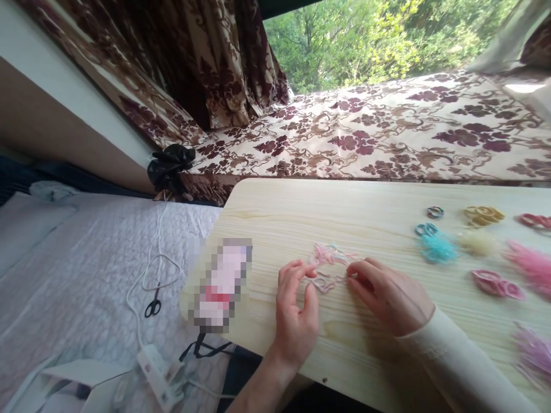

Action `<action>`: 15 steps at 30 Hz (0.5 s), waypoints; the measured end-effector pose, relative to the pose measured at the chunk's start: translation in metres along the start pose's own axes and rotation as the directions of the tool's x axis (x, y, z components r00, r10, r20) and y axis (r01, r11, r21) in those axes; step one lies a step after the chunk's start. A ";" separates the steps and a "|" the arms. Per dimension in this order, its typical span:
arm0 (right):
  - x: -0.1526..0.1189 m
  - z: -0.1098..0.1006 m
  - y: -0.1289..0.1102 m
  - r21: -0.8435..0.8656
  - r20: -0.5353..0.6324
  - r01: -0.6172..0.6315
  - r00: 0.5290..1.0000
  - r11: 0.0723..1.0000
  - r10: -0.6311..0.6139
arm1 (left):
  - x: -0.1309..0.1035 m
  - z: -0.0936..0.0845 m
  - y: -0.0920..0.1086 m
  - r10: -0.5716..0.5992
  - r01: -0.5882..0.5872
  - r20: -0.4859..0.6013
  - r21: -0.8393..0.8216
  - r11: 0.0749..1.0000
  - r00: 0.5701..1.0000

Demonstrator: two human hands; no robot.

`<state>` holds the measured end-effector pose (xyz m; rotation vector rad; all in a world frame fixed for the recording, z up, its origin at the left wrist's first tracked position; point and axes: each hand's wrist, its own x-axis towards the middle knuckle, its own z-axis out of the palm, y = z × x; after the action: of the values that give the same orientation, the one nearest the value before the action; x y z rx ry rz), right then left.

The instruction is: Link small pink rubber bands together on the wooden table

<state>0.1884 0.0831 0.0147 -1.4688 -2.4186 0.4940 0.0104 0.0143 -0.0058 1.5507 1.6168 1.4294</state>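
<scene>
A small loose pile of thin pink, white and pale blue strands (329, 253) lies on the light wooden table, with more curled strands (322, 284) just in front of it. My left hand (297, 310) rests at the left of these strands, its fingers curved and its thumb apart from the index finger. From the right, my right hand (390, 295) reaches in with thumb and fingertips pinched together. A thin pale strand (341, 279) runs into that pinch; its held end is hidden by the fingers.
On the table's right lie hair ties (484, 215), a turquoise tuft (438, 248), a pink tuft (531, 264) and a purple tuft (534, 350). A blurred-out flat object (221, 284) is at the left edge. Scissors (153, 307) and a power strip (157, 376) lie on the bed.
</scene>
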 end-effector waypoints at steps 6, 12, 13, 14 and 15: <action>-0.001 0.001 -0.003 -0.046 0.015 0.010 1.000 0.999 -0.009 | 0.000 -0.001 0.000 0.015 -0.015 -0.002 -0.003 1.000 1.000; -0.005 0.003 -0.005 0.008 -0.036 0.014 0.999 1.000 -0.013 | 0.001 -0.001 0.003 -0.001 0.001 -0.013 0.009 1.000 1.000; -0.007 0.001 -0.005 0.080 -0.041 0.007 0.999 0.997 -0.004 | 0.001 -0.001 0.003 -0.004 0.004 -0.016 0.011 1.000 1.000; -0.008 -0.002 -0.006 0.174 -0.037 -0.007 0.999 0.985 0.013 | 0.001 -0.001 0.003 -0.008 0.008 -0.018 0.012 1.000 1.000; -0.009 -0.006 -0.007 0.285 -0.018 -0.031 0.999 0.958 0.038 | 0.001 -0.001 0.003 -0.009 0.009 -0.018 0.011 1.000 1.000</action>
<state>0.1896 0.0728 0.0225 -1.3844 -2.1953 0.7921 0.0105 0.0143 -0.0023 1.5388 1.6429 1.4354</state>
